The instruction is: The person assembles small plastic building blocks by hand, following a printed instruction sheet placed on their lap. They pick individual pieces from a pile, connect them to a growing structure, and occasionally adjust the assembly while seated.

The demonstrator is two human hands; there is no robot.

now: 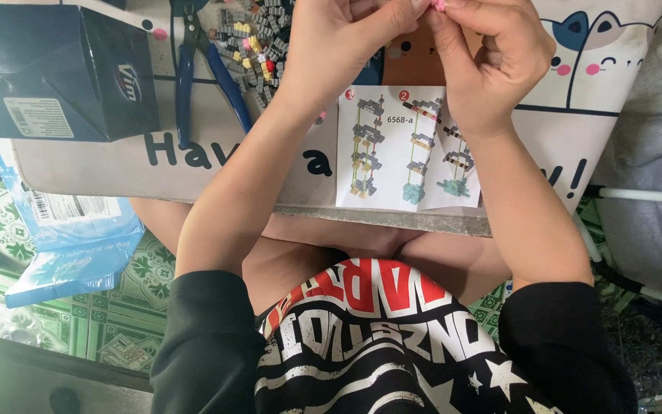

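Observation:
My left hand (339, 38) and my right hand (488, 57) meet at the top edge of the view, fingertips pinched together on a tiny pink brick piece (439, 4). Most of that piece is cut off by the frame. Under my hands lies a white instruction sheet (408, 149) with pictures of brick towers, resting on a low table (193, 165) covered by a cartoon-cat cloth. A pile of small grey, yellow and red bricks (258, 42) sits just left of my left wrist.
Blue-handled pliers (201, 69) lie left of the brick pile. A dark blue carton (63, 69) stands at the table's left end, and a light blue plastic pack (70, 238) hangs below it. Patterned green floor lies underneath; grey fabric (653, 153) is on the right.

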